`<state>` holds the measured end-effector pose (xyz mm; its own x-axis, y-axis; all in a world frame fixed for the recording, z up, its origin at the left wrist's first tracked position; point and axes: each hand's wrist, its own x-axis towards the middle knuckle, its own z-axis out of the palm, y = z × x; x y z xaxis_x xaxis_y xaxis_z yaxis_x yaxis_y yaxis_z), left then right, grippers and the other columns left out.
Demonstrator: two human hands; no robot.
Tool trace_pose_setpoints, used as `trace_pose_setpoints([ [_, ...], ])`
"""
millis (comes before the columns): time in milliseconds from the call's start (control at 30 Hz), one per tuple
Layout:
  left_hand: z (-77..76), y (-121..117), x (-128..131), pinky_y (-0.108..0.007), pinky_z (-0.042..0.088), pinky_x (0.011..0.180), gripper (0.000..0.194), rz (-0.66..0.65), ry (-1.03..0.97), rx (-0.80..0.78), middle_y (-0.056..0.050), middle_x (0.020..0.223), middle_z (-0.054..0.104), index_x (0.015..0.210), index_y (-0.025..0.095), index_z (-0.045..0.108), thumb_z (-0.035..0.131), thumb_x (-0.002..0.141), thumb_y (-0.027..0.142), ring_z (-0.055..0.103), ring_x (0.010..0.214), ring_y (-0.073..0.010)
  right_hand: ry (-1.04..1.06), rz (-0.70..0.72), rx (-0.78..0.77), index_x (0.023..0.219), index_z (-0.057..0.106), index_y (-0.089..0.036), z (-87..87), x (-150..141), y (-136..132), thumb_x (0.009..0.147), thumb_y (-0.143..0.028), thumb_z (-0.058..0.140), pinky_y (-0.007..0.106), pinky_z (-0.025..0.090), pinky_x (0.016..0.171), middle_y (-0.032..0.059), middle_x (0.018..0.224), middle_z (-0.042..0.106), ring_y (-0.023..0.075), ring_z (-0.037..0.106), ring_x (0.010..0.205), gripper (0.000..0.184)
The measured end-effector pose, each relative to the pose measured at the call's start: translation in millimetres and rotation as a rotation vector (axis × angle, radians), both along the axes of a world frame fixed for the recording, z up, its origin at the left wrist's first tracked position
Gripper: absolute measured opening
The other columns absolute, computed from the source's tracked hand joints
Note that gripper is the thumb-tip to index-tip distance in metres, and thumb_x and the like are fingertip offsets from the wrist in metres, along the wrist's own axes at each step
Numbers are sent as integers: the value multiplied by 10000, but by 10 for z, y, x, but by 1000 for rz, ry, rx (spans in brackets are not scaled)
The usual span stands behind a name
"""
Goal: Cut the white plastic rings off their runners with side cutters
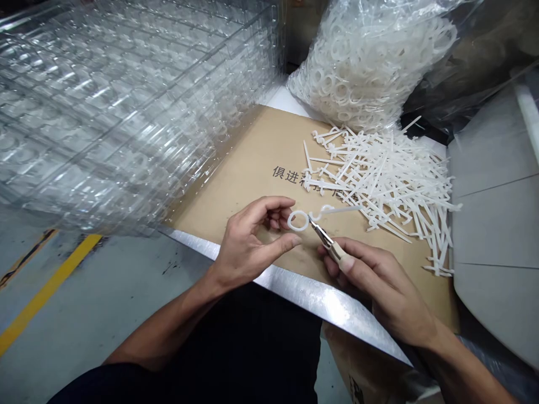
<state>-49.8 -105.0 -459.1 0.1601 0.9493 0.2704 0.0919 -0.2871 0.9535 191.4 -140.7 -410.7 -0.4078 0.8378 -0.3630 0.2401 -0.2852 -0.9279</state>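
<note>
My right hand is closed around small nippers with pale handles, tips pointing up and left. Just left of the tips is a white plastic ring. A thin white strip with a curled end extends right from the tips; whether the nippers touch it or the ring I cannot tell. My left hand is beside the ring, thumb and index finger apart, other fingers curled. The ring's left edge is close to those fingers; contact is unclear. A pile of similar white plastic strips lies to the right.
Brown cardboard with printed characters covers the table, which has a metal front edge. Stacked clear plastic trays stand at left. Behind the pile is a clear bag of white rings. A grey panel borders the right side.
</note>
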Motion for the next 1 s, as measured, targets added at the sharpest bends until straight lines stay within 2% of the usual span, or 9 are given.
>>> trace_pose_setpoints([
  [267,95,-4,17,-271,596,760,253,47,112,40,-70,945,758,1114,172,765,817,881,256,709,816,-157,-11,0,-8,971,619,-206,6,-21,-21,1078,-531,501,282,377,635,4,865,550,148,455,733,362],
  [500,85,-18,18,-274,613,773,246,57,108,39,-67,943,769,1108,168,769,820,881,245,732,829,-162,-22,14,3,1084,673,-210,29,-20,-24,1081,-545,487,282,379,644,-3,851,550,147,462,735,384],
  [1000,109,-13,25,-261,603,756,221,88,172,89,-59,943,788,1083,165,770,816,889,261,739,808,-150,-2,21,15,1028,673,-206,46,-35,-9,1078,-528,492,279,375,639,-1,844,548,153,463,729,372],
])
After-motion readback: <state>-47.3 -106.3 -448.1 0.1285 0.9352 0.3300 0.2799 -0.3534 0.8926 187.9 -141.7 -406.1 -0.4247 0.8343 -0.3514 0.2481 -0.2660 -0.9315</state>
